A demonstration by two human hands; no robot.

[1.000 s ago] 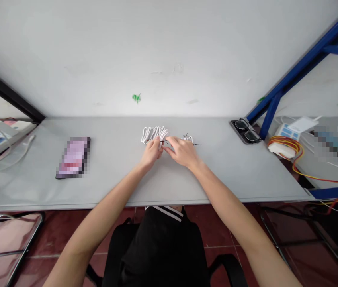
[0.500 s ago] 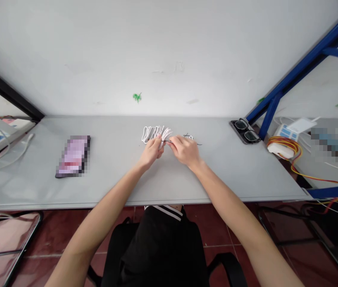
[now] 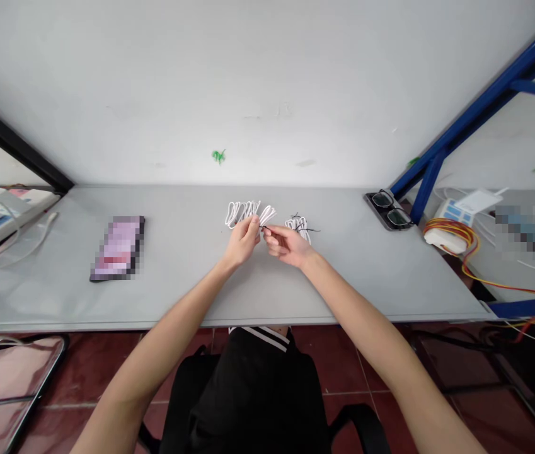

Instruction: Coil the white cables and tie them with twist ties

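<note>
My left hand [image 3: 243, 241] is closed around a bundle of white cable [image 3: 268, 215], whose loops stick out above the thumb. With thumb and forefinger my right hand [image 3: 290, 244] pinches a thin black tie [image 3: 263, 227] at the bundle, right beside the left fingertips. Behind the left hand, more looped white cable [image 3: 239, 212] lies on the table; whether it joins the held bundle is hidden. Another white cable bundle [image 3: 297, 223], with a black tie across it, rests just beyond the right hand.
On the grey table [image 3: 177, 252] a blurred phone [image 3: 118, 248] lies at left. Glasses [image 3: 397, 217] sit on a dark tray [image 3: 380, 213] at right, near the blue frame [image 3: 430, 183]. Red and yellow wires [image 3: 456, 228] lie past it. A wall [image 3: 267, 94] stands behind.
My right hand has turned and shifted slightly down and left, its fingers now pinching close against the left hand. The cable bundle beyond it shows more fully.
</note>
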